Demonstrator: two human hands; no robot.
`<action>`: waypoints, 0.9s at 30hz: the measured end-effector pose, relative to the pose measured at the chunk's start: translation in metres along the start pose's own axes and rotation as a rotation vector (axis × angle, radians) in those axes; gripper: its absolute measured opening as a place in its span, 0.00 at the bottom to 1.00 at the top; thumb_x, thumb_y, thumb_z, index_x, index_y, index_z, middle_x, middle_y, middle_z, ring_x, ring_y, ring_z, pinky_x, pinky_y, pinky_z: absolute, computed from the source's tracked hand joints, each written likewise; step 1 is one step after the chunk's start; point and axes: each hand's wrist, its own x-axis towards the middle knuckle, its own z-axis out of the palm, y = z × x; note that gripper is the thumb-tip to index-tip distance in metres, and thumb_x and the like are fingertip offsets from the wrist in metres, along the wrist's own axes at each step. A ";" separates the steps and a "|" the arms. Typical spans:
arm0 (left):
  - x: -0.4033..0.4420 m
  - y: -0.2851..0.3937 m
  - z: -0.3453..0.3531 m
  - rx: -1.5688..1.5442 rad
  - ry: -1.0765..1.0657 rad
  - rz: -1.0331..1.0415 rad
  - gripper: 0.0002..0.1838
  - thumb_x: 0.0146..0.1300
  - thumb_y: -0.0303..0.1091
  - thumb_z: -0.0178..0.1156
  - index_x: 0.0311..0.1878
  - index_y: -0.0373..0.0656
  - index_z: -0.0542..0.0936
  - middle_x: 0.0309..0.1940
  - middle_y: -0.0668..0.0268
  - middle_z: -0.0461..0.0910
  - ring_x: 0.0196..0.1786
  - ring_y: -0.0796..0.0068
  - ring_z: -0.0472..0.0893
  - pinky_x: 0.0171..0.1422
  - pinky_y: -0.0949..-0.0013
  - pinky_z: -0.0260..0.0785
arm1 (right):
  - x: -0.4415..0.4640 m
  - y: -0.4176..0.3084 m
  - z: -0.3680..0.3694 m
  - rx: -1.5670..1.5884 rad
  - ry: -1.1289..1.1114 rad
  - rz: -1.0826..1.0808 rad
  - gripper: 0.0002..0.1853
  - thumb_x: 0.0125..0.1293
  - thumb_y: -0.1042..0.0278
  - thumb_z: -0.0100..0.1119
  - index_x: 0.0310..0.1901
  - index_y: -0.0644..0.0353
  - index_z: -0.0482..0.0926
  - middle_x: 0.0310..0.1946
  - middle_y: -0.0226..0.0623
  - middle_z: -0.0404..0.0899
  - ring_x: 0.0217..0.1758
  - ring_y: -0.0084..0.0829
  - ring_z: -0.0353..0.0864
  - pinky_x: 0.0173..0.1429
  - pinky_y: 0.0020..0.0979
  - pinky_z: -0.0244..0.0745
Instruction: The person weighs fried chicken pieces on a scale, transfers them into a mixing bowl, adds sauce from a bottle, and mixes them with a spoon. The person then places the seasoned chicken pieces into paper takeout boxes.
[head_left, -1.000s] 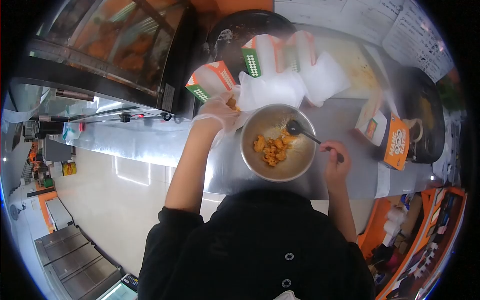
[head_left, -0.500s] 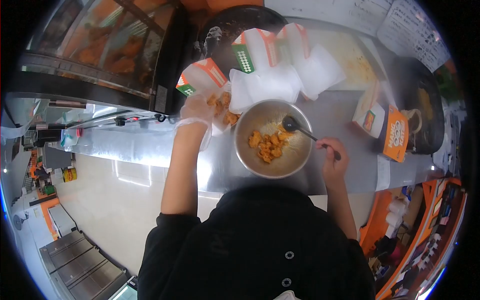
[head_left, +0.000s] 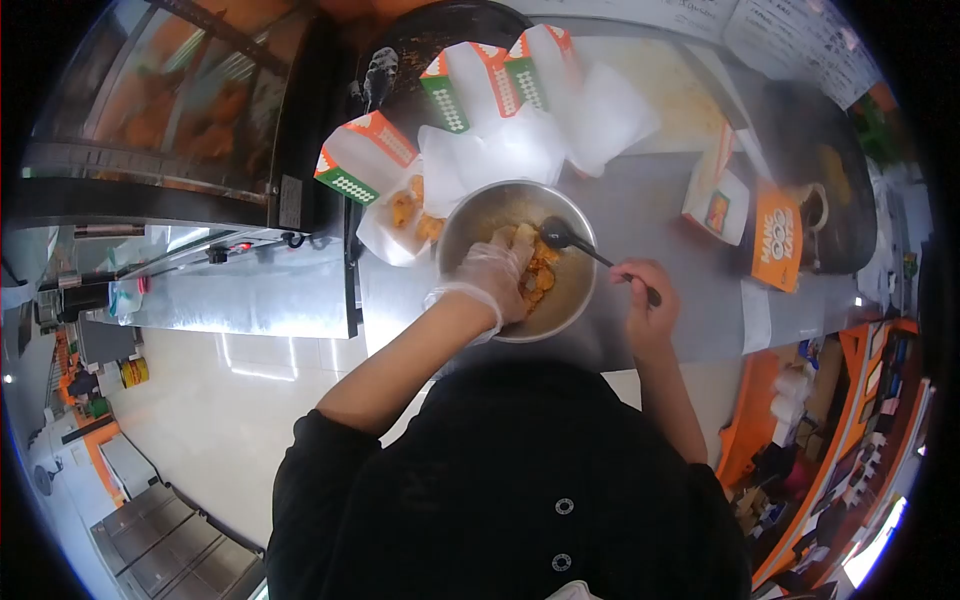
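My left hand (head_left: 494, 272), in a clear plastic glove, is down inside a steel mixing bowl (head_left: 449, 222), its fingers curled over fried chicken pieces (head_left: 541, 285). The fingertips are partly hidden among the pieces. Between its thumb and fingers, my right hand (head_left: 648, 296) grips the handle of a black spoon (head_left: 556, 233), whose head rests on the bowl's inner wall. Left of the bowl, a paper-lined takeout box (head_left: 368, 160) lies open, with a few more chicken pieces (head_left: 404, 208) on its paper.
Two more open boxes (head_left: 468, 88) (head_left: 540, 66) with white liner paper (head_left: 610, 120) stand behind the bowl. At right are another carton (head_left: 718, 205) and an orange box (head_left: 777, 235). A glass food warmer (head_left: 160, 110) borders the steel counter (head_left: 640, 215) at left.
My left hand has moved right, from the chicken at the left box into the bowl. The spoon stays in my right hand. The whole view has shifted slightly.
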 end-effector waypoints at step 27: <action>-0.025 -0.016 0.031 -0.036 -0.030 0.105 0.30 0.56 0.33 0.61 0.63 0.52 0.67 0.55 0.54 0.67 0.58 0.49 0.71 0.59 0.57 0.69 | -0.007 0.010 0.024 0.145 -0.027 0.166 0.07 0.71 0.75 0.45 0.44 0.67 0.73 0.35 0.41 0.78 0.36 0.27 0.78 0.45 0.27 0.74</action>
